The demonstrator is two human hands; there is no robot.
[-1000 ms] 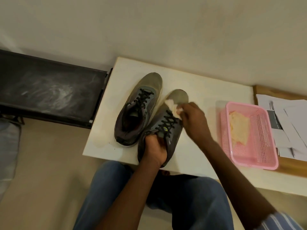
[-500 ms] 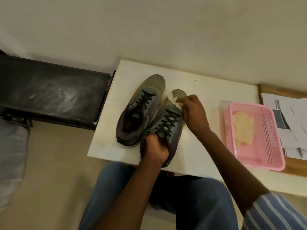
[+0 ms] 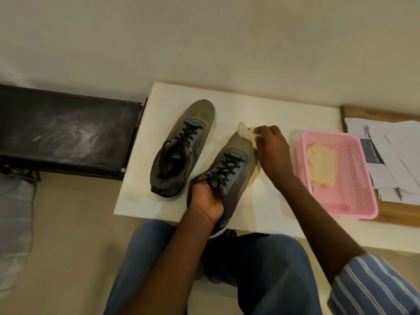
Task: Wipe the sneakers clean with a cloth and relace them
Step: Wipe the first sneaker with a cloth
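Two grey-olive sneakers with black laces lie on a white table (image 3: 284,114). The left sneaker (image 3: 181,151) lies flat, toe pointing away. My left hand (image 3: 208,197) grips the right sneaker (image 3: 236,169) at its heel opening, fingers inside the collar. My right hand (image 3: 271,146) pinches a small pale cloth (image 3: 246,133) against that sneaker's toe.
A pink plastic basket (image 3: 359,178) holding a yellowish cloth (image 3: 321,164) stands right of the shoes. Loose papers (image 3: 391,155) lie on a wooden surface at far right. A black bench (image 3: 66,130) abuts the table's left side. My knees in jeans are below the table edge.
My right hand with the cloth has slid from the lace area forward to the toe tip of the right sneaker. The left hand keeps its hold at the heel.
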